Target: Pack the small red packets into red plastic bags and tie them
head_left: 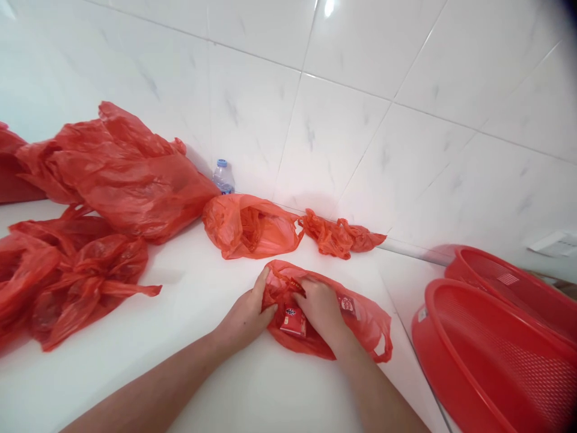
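Observation:
A red plastic bag (315,349) lies on its side on the white surface, its mouth facing left. My left hand (246,316) grips the bag's edge at the mouth, thumb below and fingers partly hidden behind the film. My right hand (321,307) reaches over the bag, fingers bent and closed at the opening; what they hold among the red folds is unclear. A small red packet with white and dark print (294,323) rests just below the right fingers. Another printed red packet (347,305) shows to the right of that hand.
Behind lie an open red bag (274,237) and a crumpled red bag (336,234). A clear bottle with a blue cap (223,177) stands by the tiled wall. Big red bags (135,174) and knotted ones (85,264) fill the left. Red plastic baskets (478,361) are at right.

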A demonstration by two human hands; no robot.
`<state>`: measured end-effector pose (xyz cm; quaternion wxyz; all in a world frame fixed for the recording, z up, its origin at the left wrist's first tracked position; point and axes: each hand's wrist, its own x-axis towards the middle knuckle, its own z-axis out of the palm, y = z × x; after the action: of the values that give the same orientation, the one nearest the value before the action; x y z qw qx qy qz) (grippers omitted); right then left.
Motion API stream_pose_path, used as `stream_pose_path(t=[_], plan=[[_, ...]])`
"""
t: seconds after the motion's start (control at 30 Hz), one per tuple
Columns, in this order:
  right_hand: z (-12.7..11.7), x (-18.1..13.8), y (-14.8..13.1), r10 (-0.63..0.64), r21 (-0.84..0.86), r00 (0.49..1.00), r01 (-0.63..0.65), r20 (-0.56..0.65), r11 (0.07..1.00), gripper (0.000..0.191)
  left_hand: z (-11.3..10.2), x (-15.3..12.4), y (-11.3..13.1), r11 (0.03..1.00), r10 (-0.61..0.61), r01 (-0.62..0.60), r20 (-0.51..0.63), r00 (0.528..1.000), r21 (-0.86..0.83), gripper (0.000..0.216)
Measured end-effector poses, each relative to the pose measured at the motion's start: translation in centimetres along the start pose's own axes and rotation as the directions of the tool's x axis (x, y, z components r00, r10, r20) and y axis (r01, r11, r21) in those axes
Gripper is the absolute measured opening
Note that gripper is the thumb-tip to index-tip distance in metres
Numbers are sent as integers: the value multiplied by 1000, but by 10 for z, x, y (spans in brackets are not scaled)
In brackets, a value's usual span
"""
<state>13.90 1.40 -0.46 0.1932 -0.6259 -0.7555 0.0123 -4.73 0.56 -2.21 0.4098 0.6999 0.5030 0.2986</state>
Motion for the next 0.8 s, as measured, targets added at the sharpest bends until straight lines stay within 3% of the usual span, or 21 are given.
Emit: stream_pose_path(t=[0.13,0.27,0.5,0.63,0.8], plan=[[6,-4,-1,-15,23,995,17,-100,1000,31,-2,0,4,1000,-17,17,16,1000,1,79],[6,-10,3,-8,196,971,57,-241,979,31,-2,0,6,1000,-11,11,26,1000,-16,80],[5,-15,7,77,456,975,28,-210,890,33,-2,-1,4,1000,-19,19,11,1000,-24,79],[5,-15,13,71,467,972,44,-225,883,30,-2,-1,5,1000,-26,27,7,1000,-13,76],[-1,-16,14,5,359,970,86,-243,929,29,-2,-1,4,1000,-20,20,12,1000,-8,78]])
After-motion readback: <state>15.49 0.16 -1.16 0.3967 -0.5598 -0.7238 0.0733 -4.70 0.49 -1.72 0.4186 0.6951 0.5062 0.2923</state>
